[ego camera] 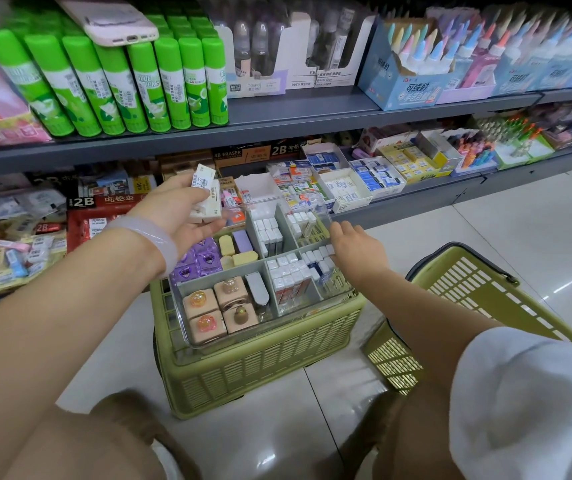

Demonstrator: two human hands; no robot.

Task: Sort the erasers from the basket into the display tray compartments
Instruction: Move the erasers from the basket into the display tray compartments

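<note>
Glossy tiled floor (520, 216) under shop shelves (277, 116), green basket (260, 368).

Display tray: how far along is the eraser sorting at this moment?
Mostly done, it seems. The display tray sits on a green basket, and most compartments already hold erasers, including the peach blocks. In hand: the left hand grips several white erasers; the right hand reaches into the white rows. Left: placing those. The second basket shows no erasers.

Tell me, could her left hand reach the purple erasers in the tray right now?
Probably not freely: the left hand already grips a stack of white erasers and hovers just above the purple erasers. Nothing covers them, but the full grip leaves no spare fingers.
</note>
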